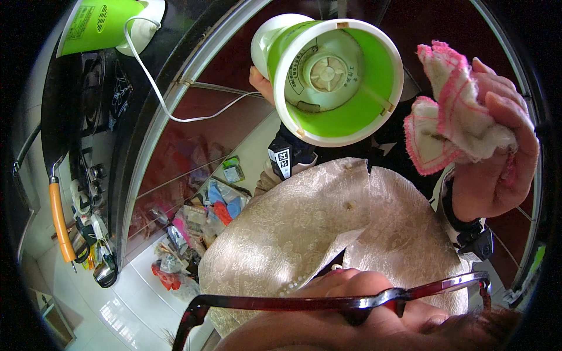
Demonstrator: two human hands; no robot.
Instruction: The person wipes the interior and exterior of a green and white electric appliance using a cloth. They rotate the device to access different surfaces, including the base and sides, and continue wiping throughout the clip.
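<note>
A green and white round appliance housing [327, 125] tilts its open mouth towards me, showing a coupling [329, 74] on the inside floor. My left hand [262, 85] holds it from behind. Only a few fingers show past its left side; the rest is hidden. In my right hand [491, 188] is a bunched white cloth [465, 118] with pink edging, a short distance right of the housing's rim. A white power cord [189, 119] runs from behind my left hand to a second green and white appliance part [99, 26] at the upper left.
A black counter edge [151, 83] curves down the left. On that side are a pan's wooden handle [61, 219] and a ladle-like metal bowl [105, 274]. Bags and wrappers [197, 223] lie piled on the floor by dark red cabinet doors [167, 149].
</note>
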